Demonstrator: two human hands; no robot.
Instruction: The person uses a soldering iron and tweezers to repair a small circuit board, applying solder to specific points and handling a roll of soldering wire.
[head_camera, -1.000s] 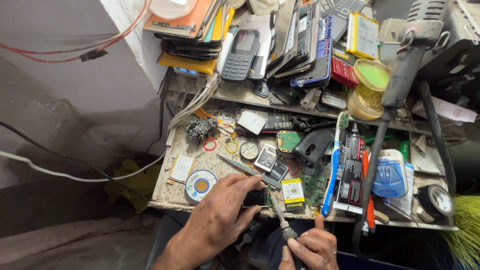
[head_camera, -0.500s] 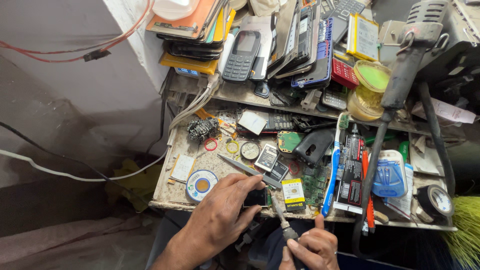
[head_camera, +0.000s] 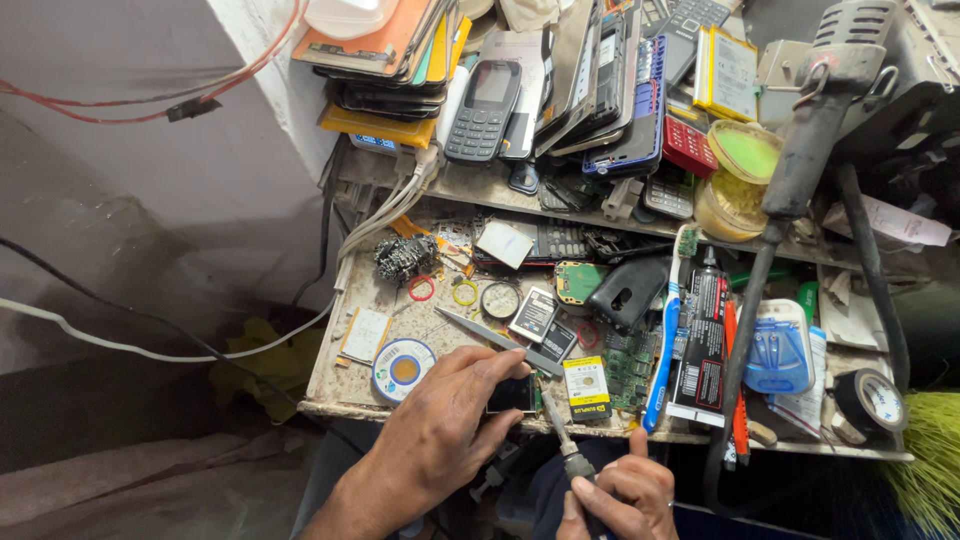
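Observation:
My left hand (head_camera: 440, 430) rests at the front edge of the workbench (head_camera: 340, 395), its fingers pinching a small dark phone part (head_camera: 512, 394). My right hand (head_camera: 615, 495) grips the handle of a screwdriver (head_camera: 562, 440), whose tip points up to the right side of that part. Metal tweezers (head_camera: 490, 338) lie on the bench just above my left fingers. A yellow-labelled battery (head_camera: 586, 386) lies right of the screwdriver tip.
A solder spool (head_camera: 403, 368) sits left of my hand. A blue toothbrush (head_camera: 665, 340), a black glue tube (head_camera: 702, 345) and circuit boards (head_camera: 630, 365) crowd the right. Stacked phones (head_camera: 560, 80) fill the upper shelf. A hot-air gun (head_camera: 815, 110) leans at right; tape roll (head_camera: 870, 400) beside it.

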